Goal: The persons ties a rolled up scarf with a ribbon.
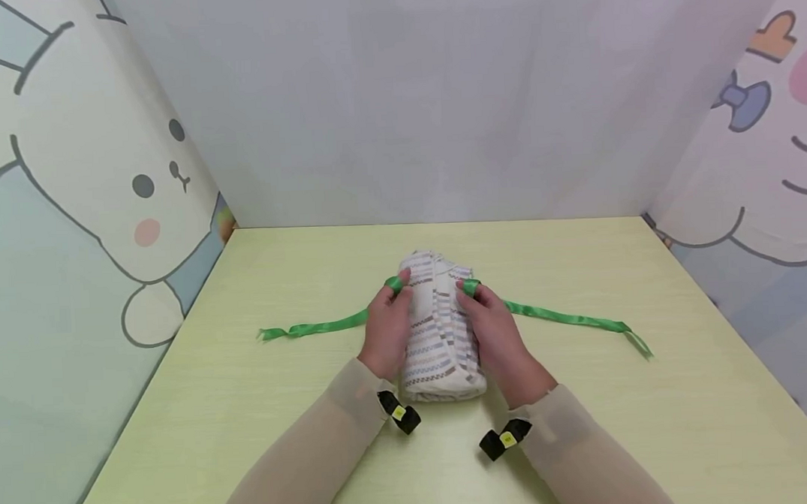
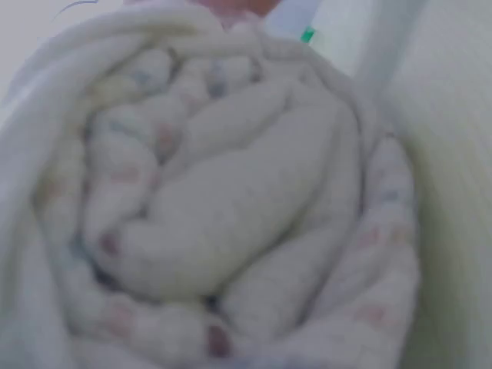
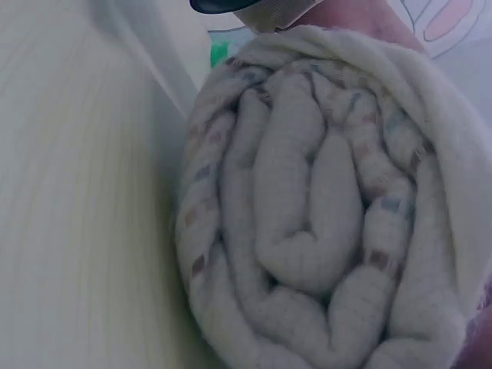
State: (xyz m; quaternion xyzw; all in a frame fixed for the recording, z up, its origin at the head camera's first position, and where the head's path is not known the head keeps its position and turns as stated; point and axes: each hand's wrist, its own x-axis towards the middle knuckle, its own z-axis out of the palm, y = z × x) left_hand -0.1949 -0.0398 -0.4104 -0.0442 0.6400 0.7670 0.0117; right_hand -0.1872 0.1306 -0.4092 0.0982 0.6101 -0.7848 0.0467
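A rolled striped cloth (image 1: pixel 437 341), white with brown and blue-grey bands, lies lengthwise on the table between the two hands. At its left side the left hand (image 1: pixel 387 332) pinches a green ribbon (image 1: pixel 328 326) near the upper part of the roll. The right hand (image 1: pixel 502 345) pinches the ribbon at the right side. Both ribbon tails stretch outward over the table, their ends frayed; whether the ribbon runs under the roll is hidden. Each wrist view is filled by the coiled near end of the cloth (image 2: pixel 231 207), its layers folded inside one another (image 3: pixel 307 200).
The pale yellow-green table (image 1: pixel 182 442) extends around the cloth on all sides. A plain grey-white wall (image 1: pixel 397 109) rises behind it. Cartoon-printed panels (image 1: pixel 91 220) stand at the left and right. Each sleeve cuff carries a small black camera (image 1: pixel 499 439).
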